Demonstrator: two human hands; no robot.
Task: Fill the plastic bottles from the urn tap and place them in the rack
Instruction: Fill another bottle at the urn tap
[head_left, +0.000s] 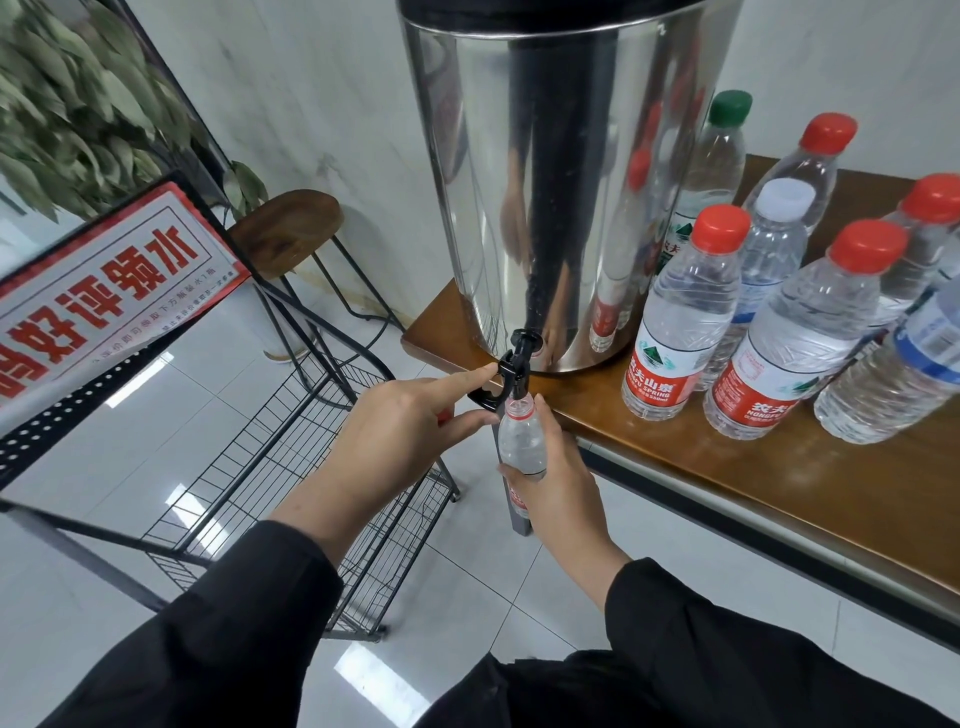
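Note:
A tall steel urn (545, 182) stands on the corner of a wooden table (779, 493). Its black tap (519, 358) sticks out over the table edge. My right hand (563, 493) grips an uncapped clear plastic bottle (522, 441) with a red label, its mouth right under the spout. My left hand (400, 431) pinches the tap lever (488, 397) between forefinger and thumb. A bit of red shows under that hand. The black wire rack (291, 467) stands on the floor to the left, below my left arm.
Several capped bottles (685, 322), most with red caps, crowd the table right of the urn. A red and white sign (104, 291) tops the rack frame. A wooden stool (285, 223) and a leafy plant (67, 114) stand behind it on the tiled floor.

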